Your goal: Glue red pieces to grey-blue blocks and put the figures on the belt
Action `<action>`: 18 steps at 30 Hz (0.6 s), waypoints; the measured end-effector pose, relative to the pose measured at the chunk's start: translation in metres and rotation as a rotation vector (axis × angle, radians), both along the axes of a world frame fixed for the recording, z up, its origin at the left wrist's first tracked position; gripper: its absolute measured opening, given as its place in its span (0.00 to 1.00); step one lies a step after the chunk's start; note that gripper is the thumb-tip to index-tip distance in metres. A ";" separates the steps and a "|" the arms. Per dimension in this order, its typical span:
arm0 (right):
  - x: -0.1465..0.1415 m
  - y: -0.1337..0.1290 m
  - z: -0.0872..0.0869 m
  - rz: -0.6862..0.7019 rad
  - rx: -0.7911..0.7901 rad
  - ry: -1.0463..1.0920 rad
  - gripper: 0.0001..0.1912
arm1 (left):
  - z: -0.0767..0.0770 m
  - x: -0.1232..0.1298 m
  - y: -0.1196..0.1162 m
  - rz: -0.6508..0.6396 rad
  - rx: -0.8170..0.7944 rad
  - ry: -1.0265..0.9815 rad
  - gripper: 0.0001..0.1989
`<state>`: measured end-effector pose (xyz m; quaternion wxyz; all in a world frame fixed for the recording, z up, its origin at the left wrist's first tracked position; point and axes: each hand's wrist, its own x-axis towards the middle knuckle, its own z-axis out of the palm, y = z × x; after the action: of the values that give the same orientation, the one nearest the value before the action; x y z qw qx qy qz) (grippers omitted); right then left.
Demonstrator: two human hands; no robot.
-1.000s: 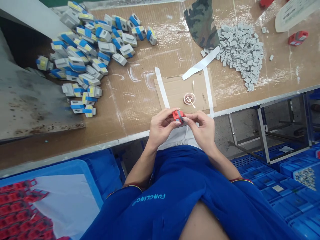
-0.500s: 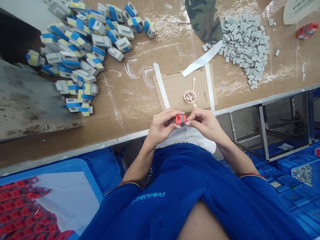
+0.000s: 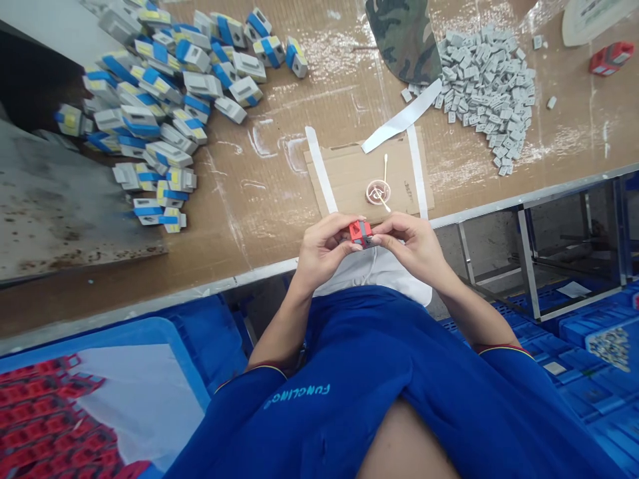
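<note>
A small red plastic block with a grey band (image 3: pixel 360 232) is held between my two hands at the table's front edge. My left hand (image 3: pixel 324 249) is closed on its left side, thumb below and fingers above. My right hand (image 3: pixel 412 245) pinches its right end with thumb and forefinger; whether a smaller part is in that pinch is hidden. Just beyond my hands, a small round cup (image 3: pixel 378 193) stands on a taped cardboard sheet (image 3: pixel 344 174). One cotton swab (image 3: pixel 385 167) rests by the cup's far rim, and another leans out of its near side.
Grey-white blocks with blue and yellow bands (image 3: pixel 164 86) are heaped at the back left. Small grey pieces (image 3: pixel 492 86) lie piled at the right, beside camouflage cloth (image 3: pixel 407 40) and a paper strip (image 3: pixel 402 118). A blue bin (image 3: pixel 174 339) at lower left holds red parts (image 3: pixel 50 412).
The red block has turned and tilted slightly in my fingers. Both hands stay at nearly the same place, and the view has shifted a little.
</note>
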<state>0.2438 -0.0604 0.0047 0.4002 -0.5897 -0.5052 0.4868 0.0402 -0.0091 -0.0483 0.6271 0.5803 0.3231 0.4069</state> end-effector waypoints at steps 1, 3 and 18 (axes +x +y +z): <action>0.003 0.001 0.001 0.029 0.013 -0.011 0.06 | 0.000 0.000 0.000 -0.014 -0.027 -0.017 0.21; 0.009 0.006 0.003 0.101 0.003 -0.022 0.06 | -0.001 -0.001 0.000 -0.053 -0.080 -0.039 0.22; 0.008 0.016 0.003 0.247 -0.106 -0.086 0.08 | 0.004 -0.005 0.003 -0.106 -0.091 -0.067 0.21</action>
<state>0.2521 -0.0449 0.0081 0.2835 -0.5639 -0.5641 0.5325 0.0354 -0.0057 -0.0441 0.6841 0.5535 0.2887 0.3772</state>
